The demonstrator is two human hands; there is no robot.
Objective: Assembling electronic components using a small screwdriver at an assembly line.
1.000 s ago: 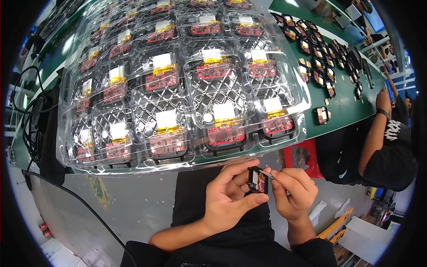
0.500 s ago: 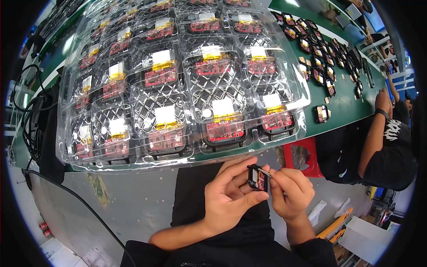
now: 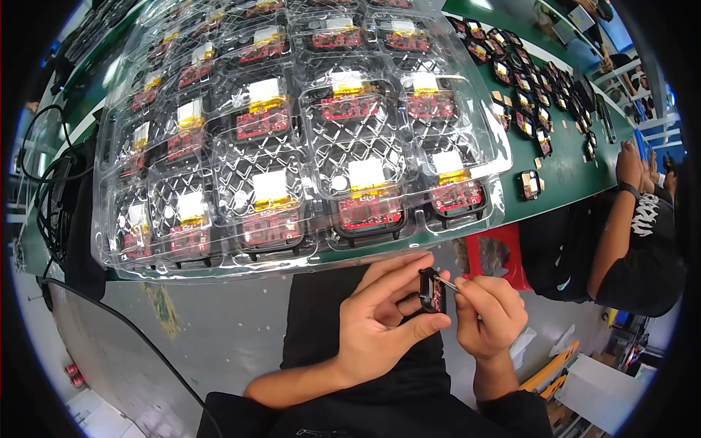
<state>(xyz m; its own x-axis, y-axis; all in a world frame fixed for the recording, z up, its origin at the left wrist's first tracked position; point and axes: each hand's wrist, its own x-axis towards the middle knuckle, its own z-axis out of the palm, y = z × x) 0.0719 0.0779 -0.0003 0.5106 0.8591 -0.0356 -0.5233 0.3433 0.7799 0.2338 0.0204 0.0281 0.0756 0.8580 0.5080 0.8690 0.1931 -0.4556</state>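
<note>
My left hand (image 3: pixel 380 321) grips a small black device housing (image 3: pixel 432 293) by its edges, between thumb and fingers. It is tilted, and part of a red circuit board shows inside. My right hand (image 3: pixel 491 314) pinches a thin metal tool (image 3: pixel 446 284) whose tip reaches the upper part of the housing; the tip itself is too small to make out. Just beyond my hands, a clear plastic tray (image 3: pixel 314 264) holds rows of similar black housings with red boards, white blocks and yellow tape.
The tray overhangs the front edge of a green table (image 3: pixel 577 175). Many loose housings (image 3: pixel 522 102) lie at the right, with one single housing (image 3: pixel 529 185) nearer. A person (image 3: pixel 628 241) sits there beside a red stool (image 3: pixel 496 259). Black cables (image 3: pixel 120 321) hang at the left.
Both hands have shifted slightly right with the housing and the tool. The housing is turned more edge-on, and the right hand has drawn back a little from it.
</note>
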